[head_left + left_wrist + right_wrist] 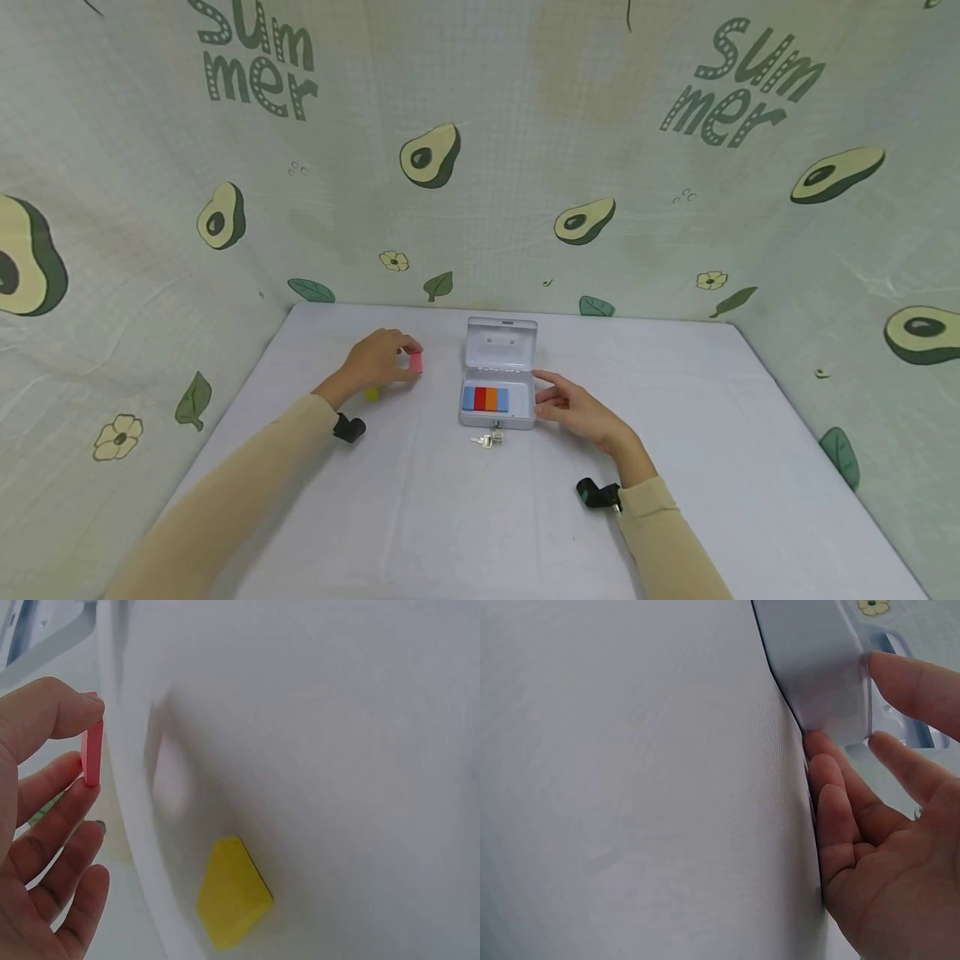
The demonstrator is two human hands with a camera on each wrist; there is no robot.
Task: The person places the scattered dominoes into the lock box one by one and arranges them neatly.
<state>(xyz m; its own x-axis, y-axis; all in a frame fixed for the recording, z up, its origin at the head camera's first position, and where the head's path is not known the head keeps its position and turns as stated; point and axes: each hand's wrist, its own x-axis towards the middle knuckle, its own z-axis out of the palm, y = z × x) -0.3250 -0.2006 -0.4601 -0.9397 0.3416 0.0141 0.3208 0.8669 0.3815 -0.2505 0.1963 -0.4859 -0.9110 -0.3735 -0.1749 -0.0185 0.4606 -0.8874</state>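
Observation:
My left hand [377, 360] pinches a thin pink block [416, 362] between thumb and fingers, left of a small metal cash box [522, 408]. In the left wrist view the block [92, 754] stands on edge in that pinch, the other fingers loosely bent. A yellow block [232, 896] lies on the table below the left wrist. The box stands with its lid [501, 343] raised. Inside, a row of blue, red and orange blocks [480, 399] fills part of the left side. My right hand [581, 410] touches the box's right side with relaxed fingertips.
Keys [483, 442] hang at the lock on the box's front. A white cloth covers the table [420, 517]. Behind and beside it hangs a curtain [495, 167] printed with avocados. Black wrist cameras [597, 493] sit at both cuffs.

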